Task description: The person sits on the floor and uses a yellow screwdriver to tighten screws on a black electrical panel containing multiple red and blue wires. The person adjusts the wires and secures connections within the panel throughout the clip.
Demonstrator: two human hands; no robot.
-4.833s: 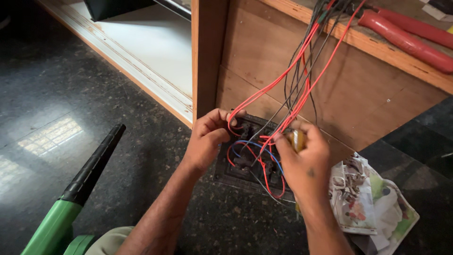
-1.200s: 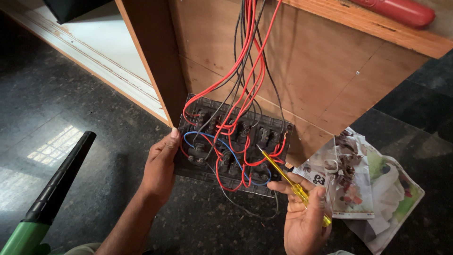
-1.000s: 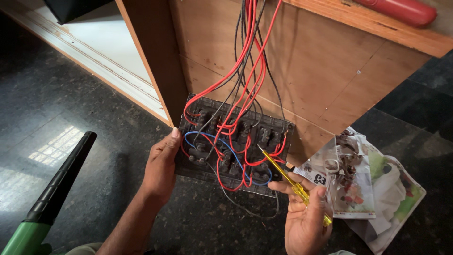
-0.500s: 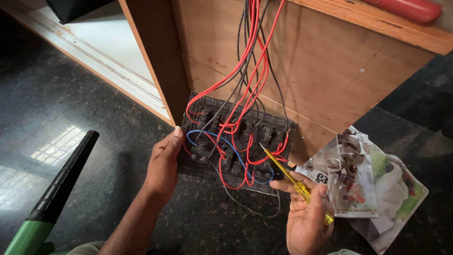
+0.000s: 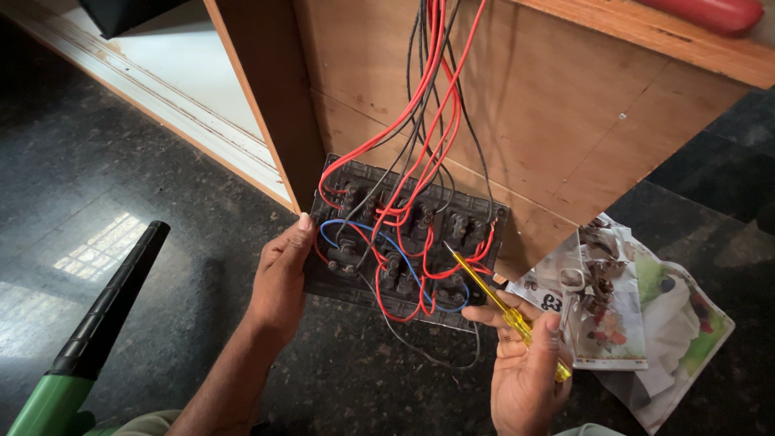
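Observation:
A black switch plate [image 5: 476, 222] lies back-side up on the dark floor, its switch modules joined by red, black and blue wires [image 5: 420, 137] that run up along a plywood panel [image 5: 549, 129]. My left hand [image 5: 278, 278] grips the plate's left edge, thumb on top. In my right hand [image 5: 521, 367] is a yellow screwdriver [image 5: 504, 307], whose tip points up-left at the modules on the right side of the plate.
A green and black tool with a long black nozzle [image 5: 105, 311] lies at the lower left. Clear plastic bags of small parts on paper [image 5: 622, 315] sit to the right. A red-handled tool [image 5: 710, 12] rests on the wooden ledge at the top right. A white sill [image 5: 186, 81] runs along the upper left.
My hands came apart from the wire bundle: the left now holds the plate's edge, the right holds the screwdriver lower right. In the last second the view barely shifted and the screwdriver tip stayed at the modules.

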